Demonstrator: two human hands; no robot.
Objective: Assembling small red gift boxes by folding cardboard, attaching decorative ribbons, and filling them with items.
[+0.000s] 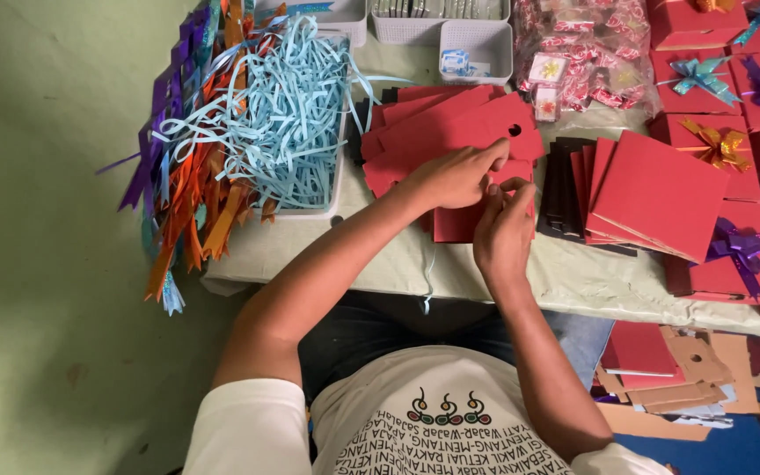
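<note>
I see left hand (455, 176) & right hand (503, 229) both pinching one flat red card tag w/ punched hole (485, 198). It's atop the red card pile (437, 127), mid worktop (573, 273) nr front edge.

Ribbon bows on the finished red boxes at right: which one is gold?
The gold bow sits on the red box in the middle of the right-hand group. The bow above it is teal, and the bow below it is purple.

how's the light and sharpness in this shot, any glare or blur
Head view: soft, even light, with only faint shadows under the left hand and right hand on the red card. Slight glare on the clear bag of sweets and shiny ribbon bows. Hands and the light blue ribbon strips look reasonably sharp; the frame edges bend a little.
</note>
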